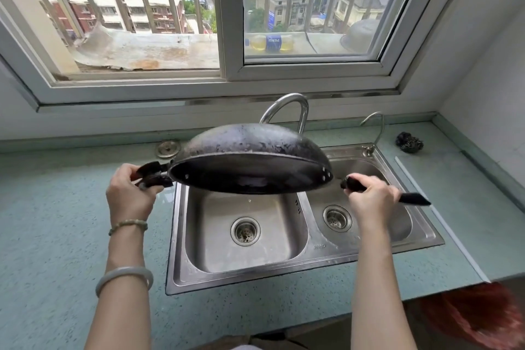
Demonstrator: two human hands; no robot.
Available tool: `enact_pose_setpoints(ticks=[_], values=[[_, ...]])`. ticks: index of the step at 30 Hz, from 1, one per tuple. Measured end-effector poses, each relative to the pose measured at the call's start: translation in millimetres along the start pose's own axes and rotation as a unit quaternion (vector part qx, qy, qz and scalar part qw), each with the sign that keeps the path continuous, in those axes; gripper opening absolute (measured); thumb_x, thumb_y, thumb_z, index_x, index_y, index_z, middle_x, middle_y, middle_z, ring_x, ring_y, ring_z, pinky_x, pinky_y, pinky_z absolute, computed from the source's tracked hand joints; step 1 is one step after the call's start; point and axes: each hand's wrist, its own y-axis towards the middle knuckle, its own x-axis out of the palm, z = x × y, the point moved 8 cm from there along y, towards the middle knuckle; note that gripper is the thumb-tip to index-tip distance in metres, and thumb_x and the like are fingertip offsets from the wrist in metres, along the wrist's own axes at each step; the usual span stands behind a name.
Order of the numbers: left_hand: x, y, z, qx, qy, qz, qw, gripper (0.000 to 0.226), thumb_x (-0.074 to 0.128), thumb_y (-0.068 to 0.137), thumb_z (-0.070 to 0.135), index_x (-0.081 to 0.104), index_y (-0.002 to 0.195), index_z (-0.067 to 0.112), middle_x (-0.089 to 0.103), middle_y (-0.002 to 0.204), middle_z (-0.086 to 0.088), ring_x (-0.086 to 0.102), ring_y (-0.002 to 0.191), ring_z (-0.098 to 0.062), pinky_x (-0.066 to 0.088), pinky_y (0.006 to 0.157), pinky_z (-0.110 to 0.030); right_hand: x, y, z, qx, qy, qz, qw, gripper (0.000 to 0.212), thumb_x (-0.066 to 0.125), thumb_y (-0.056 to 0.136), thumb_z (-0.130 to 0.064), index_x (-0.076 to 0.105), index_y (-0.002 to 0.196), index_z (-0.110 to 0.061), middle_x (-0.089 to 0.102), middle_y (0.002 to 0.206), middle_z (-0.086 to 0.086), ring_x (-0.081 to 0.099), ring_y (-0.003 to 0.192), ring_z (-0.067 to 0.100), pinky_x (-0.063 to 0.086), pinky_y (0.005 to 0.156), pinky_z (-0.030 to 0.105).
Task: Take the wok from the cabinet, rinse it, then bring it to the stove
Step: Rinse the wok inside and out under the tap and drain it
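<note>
Forearms nearest, reaching out over the counter [56, 221]; bangle [124, 278] and bead bracelet [128, 226] on the left wrist.

Left hand [129, 193] clenched round the short loop handle [153, 176]. Wok [250, 150] held in the air between both hands, over the left basin of the sink [176, 264]. It is tipped so the mouth faces down and toward the person, blackened outside up. One drop falls beneath it; I take this for draining once rinsed. Right hand [369, 199] wrapped round the long handle [414, 199], over the right basin.

Risks, as I judge them:
- Wet handles and a heavy pan: a slip at either grip drops it onto the steel rim.
- Faucet [304, 113] stands just behind the wok's far edge, so righting it backward could knock the spout.
- Small tap [380, 129] is near the right end, and a swing that way could catch the long handle on it.
- Carried off too soon, it drips on counter and floor.

Room:
- Open counter to the left.
- Window frame behind limits how far back it can go.
- Right of the sink there is a scourer [409, 142] at the back and a white strip [440, 218] across the counter.
- Something red and fuzzy [480, 318] sits low by the counter's corner; I cannot tell what it is.
- The stove is not in view, so the path to it is unknown.
</note>
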Motion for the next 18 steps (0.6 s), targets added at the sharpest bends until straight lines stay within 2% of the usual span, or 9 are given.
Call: enact_pose_setpoints(ticks=[3, 6, 9, 12, 16, 18], values=[[-9.9, 9.5, 16.8, 0.013, -0.023, 0.029, 0.999, 0.042, 0.083, 0.062, 0.000, 0.057, 0.095, 0.000, 0.062, 0.104, -0.020, 0.057, 0.093, -0.025, 0.046, 0.083, -0.029, -22.4, 17.3, -18.3, -0.033, 0.010, 0.042, 0.999, 0.026, 0.070, 0.071, -0.006, 0.075, 0.090, -0.024, 0.072, 0.090, 0.006, 0.059, 0.090, 0.027, 0.022, 0.084, 0.031], [-13.6, 14.4, 21.6, 0.025, -0.035, 0.037, 0.998, 0.042, 0.083, 0.063, 0.001, 0.056, 0.096, -0.001, 0.061, 0.106, -0.020, 0.054, 0.090, -0.019, 0.045, 0.082, -0.027, -27.8, 17.5, -21.0, -0.025, 0.038, 0.055, 0.997, 0.024, 0.072, 0.072, -0.007, 0.075, 0.090, -0.023, 0.072, 0.093, 0.005, 0.058, 0.091, 0.025, 0.022, 0.085, 0.029], [0.3, 7.2, 3.9, 0.038, -0.001, 0.007, 0.999, 0.043, 0.084, 0.060, 0.001, 0.056, 0.092, 0.000, 0.061, 0.099, -0.022, 0.059, 0.090, -0.032, 0.048, 0.079, -0.034, 0.0, -3.8, 0.6, 0.031, 0.046, 0.002, 0.998, 0.025, 0.071, 0.073, -0.005, 0.076, 0.090, -0.022, 0.072, 0.093, 0.007, 0.054, 0.089, 0.027, 0.026, 0.089, 0.034], [15.5, -9.7, -20.5, 0.004, 0.032, -0.036, 0.999, 0.042, 0.085, 0.058, -0.001, 0.058, 0.090, 0.000, 0.062, 0.097, -0.022, 0.058, 0.092, -0.037, 0.047, 0.080, -0.042, 25.1, -21.2, 25.8, 0.064, 0.019, -0.042, 0.997, 0.028, 0.068, 0.071, -0.003, 0.076, 0.090, -0.022, 0.073, 0.092, 0.008, 0.058, 0.088, 0.029, 0.027, 0.087, 0.033], [20.9, -10.3, -23.5, -0.020, 0.033, -0.054, 0.998, 0.043, 0.085, 0.059, 0.001, 0.060, 0.093, 0.002, 0.063, 0.100, -0.020, 0.058, 0.098, -0.035, 0.046, 0.085, -0.041, 13.3, -8.2, 20.4, 0.033, -0.019, -0.019, 0.999, 0.032, 0.055, 0.068, -0.008, 0.076, 0.089, -0.021, 0.072, 0.085, 0.010, 0.059, 0.084, 0.032, 0.024, 0.083, 0.032], [15.4, -1.9, -13.7, -0.009, 0.022, -0.035, 0.999, 0.042, 0.085, 0.060, 0.002, 0.058, 0.093, 0.002, 0.063, 0.101, -0.020, 0.058, 0.098, -0.034, 0.046, 0.084, -0.040, 0.1, 1.9, 7.1, 0.005, -0.024, 0.000, 1.000, 0.026, 0.061, 0.071, -0.009, 0.076, 0.089, -0.022, 0.072, 0.084, 0.010, 0.059, 0.083, 0.033, 0.024, 0.082, 0.033]])
